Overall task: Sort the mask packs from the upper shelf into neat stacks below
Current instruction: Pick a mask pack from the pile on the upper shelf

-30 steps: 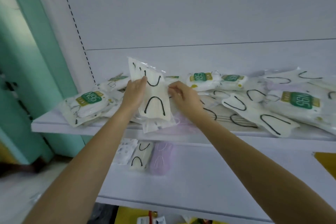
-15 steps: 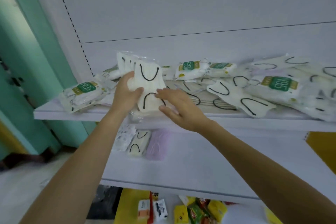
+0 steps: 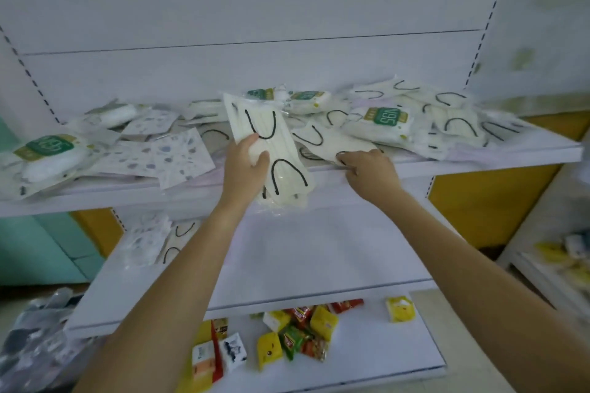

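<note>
Head view: the left hand (image 3: 245, 166) grips a bundle of mask packs (image 3: 281, 150) at frame centre, over the front lip of the upper shelf (image 3: 479, 159), probably gathering like with like. The right hand (image 3: 370, 169) curls its fingers onto the near corner of another cream pack (image 3: 332, 140) lying just right (loops match). Small stacks (image 3: 159, 239) sit lower left on the white lower shelf (image 3: 303, 258); snack packets (image 3: 297, 335) lie beneath.

held mask pack (image 3: 281, 153) cream, black loops | speckled packs (image 3: 166, 156) white
</note>
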A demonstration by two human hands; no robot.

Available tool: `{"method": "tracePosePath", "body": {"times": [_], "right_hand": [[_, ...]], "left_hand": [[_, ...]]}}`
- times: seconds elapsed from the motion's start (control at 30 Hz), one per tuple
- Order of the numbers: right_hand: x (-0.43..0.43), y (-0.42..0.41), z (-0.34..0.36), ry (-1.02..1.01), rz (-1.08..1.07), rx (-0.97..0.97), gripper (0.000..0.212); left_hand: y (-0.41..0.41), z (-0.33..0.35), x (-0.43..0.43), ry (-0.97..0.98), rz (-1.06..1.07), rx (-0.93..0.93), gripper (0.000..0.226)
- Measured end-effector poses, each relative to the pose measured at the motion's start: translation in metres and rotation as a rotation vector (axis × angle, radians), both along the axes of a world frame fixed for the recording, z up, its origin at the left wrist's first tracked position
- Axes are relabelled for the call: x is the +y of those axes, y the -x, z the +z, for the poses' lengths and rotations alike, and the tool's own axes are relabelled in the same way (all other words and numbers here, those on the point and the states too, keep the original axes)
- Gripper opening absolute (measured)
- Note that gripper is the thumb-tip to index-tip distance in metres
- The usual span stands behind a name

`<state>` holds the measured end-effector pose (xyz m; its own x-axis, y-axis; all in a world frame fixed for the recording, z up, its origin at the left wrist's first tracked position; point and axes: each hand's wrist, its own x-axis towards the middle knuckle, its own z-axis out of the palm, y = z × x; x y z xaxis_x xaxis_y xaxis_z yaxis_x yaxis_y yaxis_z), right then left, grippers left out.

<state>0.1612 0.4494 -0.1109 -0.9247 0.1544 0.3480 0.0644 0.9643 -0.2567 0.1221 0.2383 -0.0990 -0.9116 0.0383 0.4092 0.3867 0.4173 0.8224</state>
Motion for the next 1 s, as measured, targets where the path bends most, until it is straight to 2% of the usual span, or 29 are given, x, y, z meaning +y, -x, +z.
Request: {"method": "tracePosePath", "body": {"times": [0.1,0.17,0.23,0.3,0.33,0.4,0.5,0.6,0.67,0.77,0.9,1.0], "right_hand": [[-0.013,-0.019,0.006,0.382,-0.007,0.216,0.039],[-0.032,-0.034,0.006,0.494,0.087,0.269,0.038],[-0.053,-0.046,0.000,0.436,0.265,0.211,0.035],[-0.063,-0.051,-0.011,0.273,0.457,0.155,0.031],[-0.062,-0.053,-0.014,0.226,0.514,0.136,0.030],[-0.054,-0.058,-0.009,0.263,0.539,0.116,0.028],[-0.022,-0.055,0.004,0.365,0.425,0.238,0.025],[0.036,-0.038,0.019,0.446,0.180,0.293,0.026],[0.085,-0.024,0.027,0.451,0.035,0.302,0.028],[0.159,-0.007,0.036,0.407,-0.108,0.235,0.034],[0.236,0.016,0.039,0.334,-0.149,0.062,0.041],[0.274,0.032,0.040,0.339,-0.146,0.080,0.041]], "left_hand": [[-0.010,-0.006,0.013,-0.036,0.008,-0.022,0.036],[-0.014,-0.007,0.022,-0.084,-0.053,-0.055,0.036],[-0.023,-0.004,0.032,-0.127,-0.102,-0.091,0.037],[-0.028,-0.005,0.036,-0.140,-0.113,-0.124,0.036],[-0.031,-0.005,0.035,-0.112,-0.099,-0.110,0.037],[-0.029,-0.010,0.031,-0.082,-0.073,-0.067,0.041],[-0.024,-0.006,0.032,-0.102,-0.058,-0.034,0.047],[-0.026,0.007,0.051,-0.182,-0.092,0.012,0.066],[-0.026,0.015,0.073,-0.213,-0.137,0.061,0.071],[-0.017,0.022,0.116,-0.207,-0.146,0.092,0.060],[-0.011,0.026,0.183,-0.198,-0.109,0.082,0.053],[-0.005,0.027,0.226,-0.200,-0.092,0.067,0.053]]}}
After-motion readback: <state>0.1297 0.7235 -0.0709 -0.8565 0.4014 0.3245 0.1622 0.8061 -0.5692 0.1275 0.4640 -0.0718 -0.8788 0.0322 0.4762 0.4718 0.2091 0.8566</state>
